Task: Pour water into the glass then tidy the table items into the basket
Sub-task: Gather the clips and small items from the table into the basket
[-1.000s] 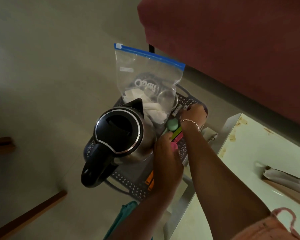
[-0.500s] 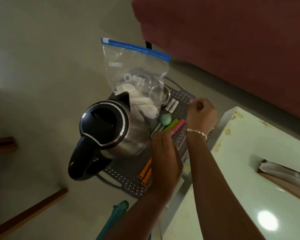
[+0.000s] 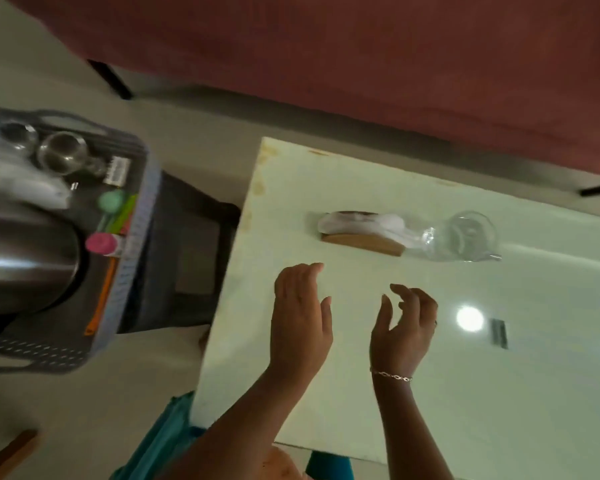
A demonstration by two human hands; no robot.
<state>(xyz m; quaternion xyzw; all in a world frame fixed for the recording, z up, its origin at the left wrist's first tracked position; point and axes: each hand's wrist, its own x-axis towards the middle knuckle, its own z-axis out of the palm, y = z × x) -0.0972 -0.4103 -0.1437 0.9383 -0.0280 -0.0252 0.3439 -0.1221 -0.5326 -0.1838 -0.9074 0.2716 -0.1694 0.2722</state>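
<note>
Both hands are hovering over the pale green glossy tabletop [image 3: 361,393], empty. The left hand [image 3: 300,320] is showing its fingers [image 3: 297,282] loosely curled and slightly apart; the right hand [image 3: 404,329], wearing a thin silver bracelet [image 3: 391,375], is spreading its fingers [image 3: 407,299] wide. At 1 o'clock from the hands, the clear round drinking glass [image 3: 459,237] is standing on the tabletop, beside a wooden holder with white tissue [image 3: 361,230]. At 9 o'clock, the grey perforated plastic basket [image 3: 132,271] is holding the shiny steel kettle [image 3: 25,258], small glasses and colourful items.
</note>
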